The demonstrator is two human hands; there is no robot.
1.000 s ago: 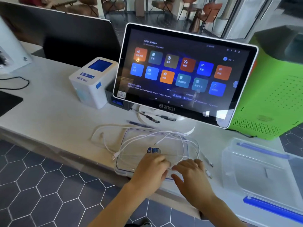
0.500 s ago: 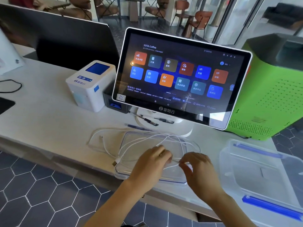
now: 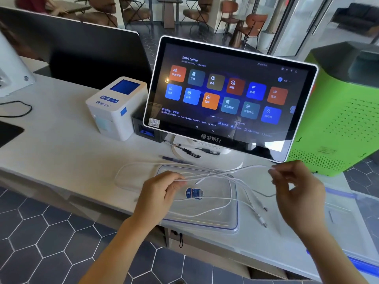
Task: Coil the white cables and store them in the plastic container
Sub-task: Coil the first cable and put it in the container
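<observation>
Several thin white cables [image 3: 222,173] lie tangled over a clear container lid [image 3: 235,224] with a blue round sticker, on the white counter. My left hand [image 3: 160,193] pinches a bundle of cable strands above the lid's left part. My right hand [image 3: 295,191] is raised to the right and pinches the cables' other end, so the strands stretch between both hands. Loose plug ends [image 3: 262,220] trail off the lid's right edge. The clear plastic container [image 3: 348,214] with blue clips stands at the right, only partly in view.
A touchscreen terminal [image 3: 225,95] stands right behind the lid, with pens [image 3: 188,151] at its base. A white receipt printer [image 3: 117,107] is at the left, a green machine [image 3: 344,111] at the right. The counter's front edge runs under my wrists.
Both hands have lifted off the lid and moved apart. The right hand went up and to the right, pulling the cable strands taut above the lid.
</observation>
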